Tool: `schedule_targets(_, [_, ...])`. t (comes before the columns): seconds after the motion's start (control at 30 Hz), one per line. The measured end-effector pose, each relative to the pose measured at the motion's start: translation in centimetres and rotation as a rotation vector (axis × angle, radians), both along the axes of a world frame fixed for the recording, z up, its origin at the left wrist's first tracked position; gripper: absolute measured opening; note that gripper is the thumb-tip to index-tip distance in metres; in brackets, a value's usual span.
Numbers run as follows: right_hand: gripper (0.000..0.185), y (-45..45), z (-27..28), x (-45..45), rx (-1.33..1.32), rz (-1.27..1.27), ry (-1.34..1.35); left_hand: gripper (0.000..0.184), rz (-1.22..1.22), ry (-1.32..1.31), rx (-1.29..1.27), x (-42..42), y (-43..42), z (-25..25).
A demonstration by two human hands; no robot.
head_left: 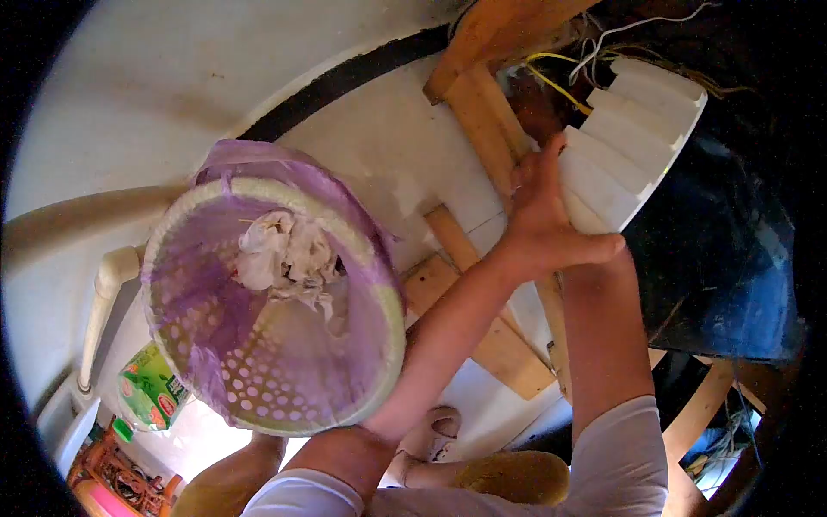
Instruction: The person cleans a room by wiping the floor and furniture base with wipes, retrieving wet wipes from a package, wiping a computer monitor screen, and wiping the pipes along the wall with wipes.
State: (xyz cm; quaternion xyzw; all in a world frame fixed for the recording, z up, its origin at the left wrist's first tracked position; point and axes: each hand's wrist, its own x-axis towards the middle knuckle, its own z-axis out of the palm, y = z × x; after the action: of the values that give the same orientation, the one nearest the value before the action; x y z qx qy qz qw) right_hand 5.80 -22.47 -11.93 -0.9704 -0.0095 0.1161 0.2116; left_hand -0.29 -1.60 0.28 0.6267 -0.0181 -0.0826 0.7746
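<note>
Here's my left hand point(547, 226), fingers spread wide and thumb out, against the near end of the white ridged piece point(612, 164), just beside the wooden frame point(488, 125). My right hand is hidden; can't tell its grip. I'd want steady support underneath, gentle pressure, and the left elbow clear of the lined basket point(392, 349).

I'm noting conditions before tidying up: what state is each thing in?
Basket: open at the top, lined
Purple liner: rumpled, draped over the rim
White waste: crumpled, inside the basket
Ridged white piece: tilted
White wire: curled, loose-looking
Left hand: thumb spread, at the white piece
Right hand: hidden
</note>
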Motion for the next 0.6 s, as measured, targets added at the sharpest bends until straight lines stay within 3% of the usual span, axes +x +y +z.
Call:
schedule_targets(0.2, [0.048,0.1,0.0,0.2,0.011,0.032,0.02,0.121,-0.015,0.06,-0.194,0.1,-0.1,0.0])
schedule_targets(0.27, [0.048,0.3,0.1,0.2,0.025,0.047,0.024,0.117,0.05,-0.024,-0.055,-0.1,-0.2,0.3])
schedule_targets(0.4, [0.049,0.4,0.5,0.0,0.074,0.057,0.046,0.115,0.015,0.026,-0.013,0.1,-0.2,-0.7])
schedule_targets(0.6, [0.049,-0.2,5.4,-2.3,0.422,0.022,0.343,0.111,-0.003,0.049,-0.282,0.4,-0.4,-0.8])
